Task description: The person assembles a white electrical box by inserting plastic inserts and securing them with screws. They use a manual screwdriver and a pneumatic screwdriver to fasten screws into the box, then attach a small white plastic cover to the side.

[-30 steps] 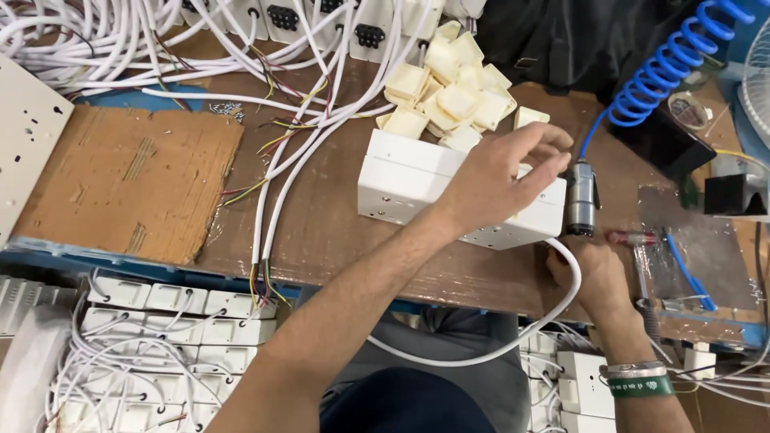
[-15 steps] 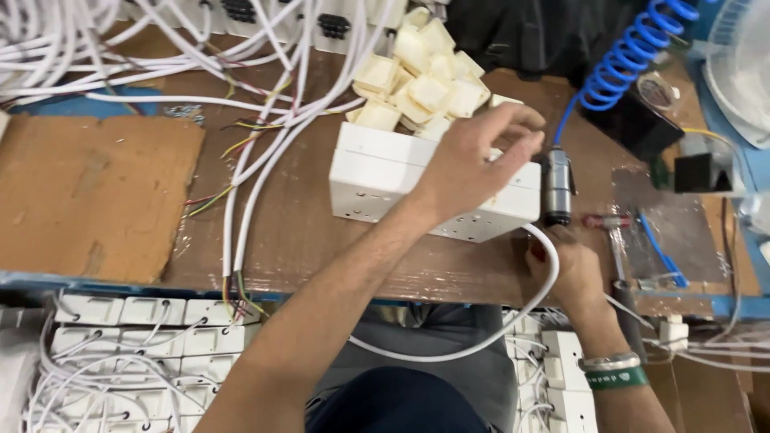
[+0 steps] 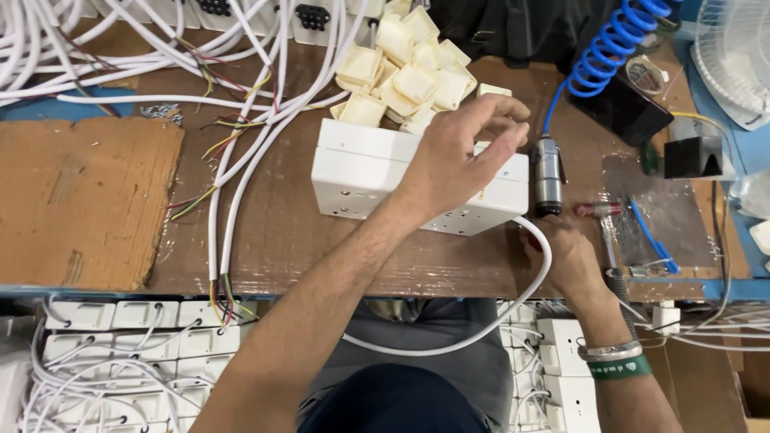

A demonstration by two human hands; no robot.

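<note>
The wooden workbench (image 3: 265, 240) is seen from above, and over the last second the view has slid so that the white socket box (image 3: 361, 172) now lies at the centre of the bench instead of right of centre; relative to the bench and the hands the box has hardly moved, so the work on it is judged to be in the same stage as before. The box lies flat, its underside with small screw holes facing up, its long side running left to right. The left hand (image 3: 453, 160) remains laid across the right half of the box, palm down, fingers spread and half curled over the far edge; the box is pressed down rather than gripped. The right hand (image 3: 565, 256) rests at the near edge of the bench, just right of the box, with its fingers curled around the white cable (image 3: 513, 317) that loops down off the bench from the box; how tightly they close cannot be told. A grey air screwdriver (image 3: 548, 175) stands just right of the box, under a blue coiled hose (image 3: 613, 48). No true container is on the bench: cream plastic parts (image 3: 405, 68) are heaped loose on the far side, touching the box's far edge. Below the near edge, white socket boxes (image 3: 120, 337) with cables are stacked.
</note>
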